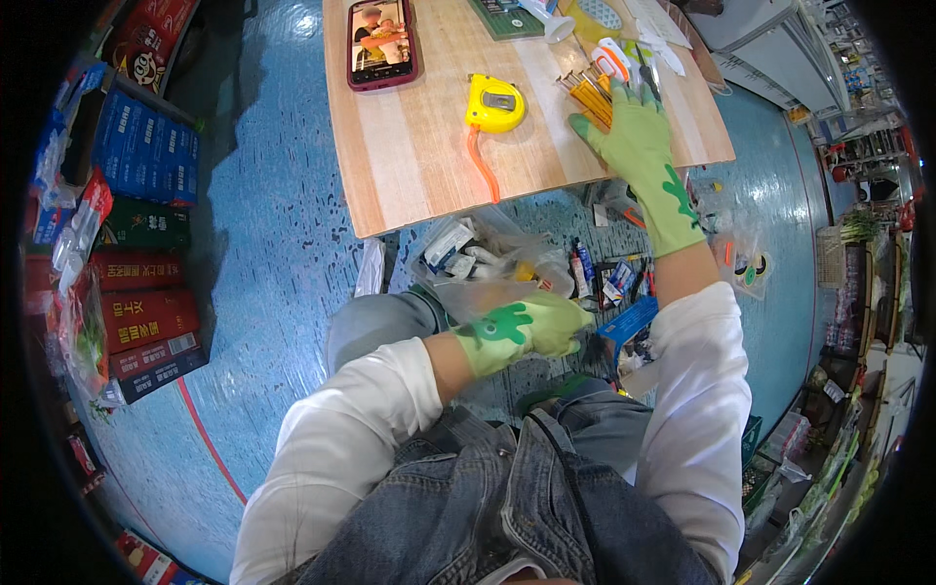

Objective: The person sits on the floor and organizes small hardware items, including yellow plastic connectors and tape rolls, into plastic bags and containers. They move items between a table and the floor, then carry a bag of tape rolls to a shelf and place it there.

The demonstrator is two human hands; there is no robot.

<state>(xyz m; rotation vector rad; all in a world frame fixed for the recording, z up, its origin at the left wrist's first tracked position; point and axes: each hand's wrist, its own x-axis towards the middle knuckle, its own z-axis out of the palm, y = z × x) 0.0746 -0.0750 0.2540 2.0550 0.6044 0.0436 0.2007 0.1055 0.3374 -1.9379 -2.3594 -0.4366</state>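
My right hand (638,135), in a light green glove, reaches over the right part of a wooden board (431,168). Its fingers lie on or beside a bunch of yellow-handled screwdrivers (591,101) and a white-and-orange item (611,60); whether they grip anything is hidden. My left hand (552,325), gloved the same way, hangs below the board's edge with its fingers curled, in front of a clear plastic container (486,274) of packets; I cannot tell if it holds something. A yellow tape measure (497,104) with an orange strap lies mid-board, and a phone (381,44) lies at the upper left.
A green packet (504,18) and a yellow tape roll (596,18) are at the board's far edge. Tubes (583,267) and a blue box (629,322) lie on the floor beneath. Stacked cartons (146,300) stand at left, loaded shelves (863,292) at right.
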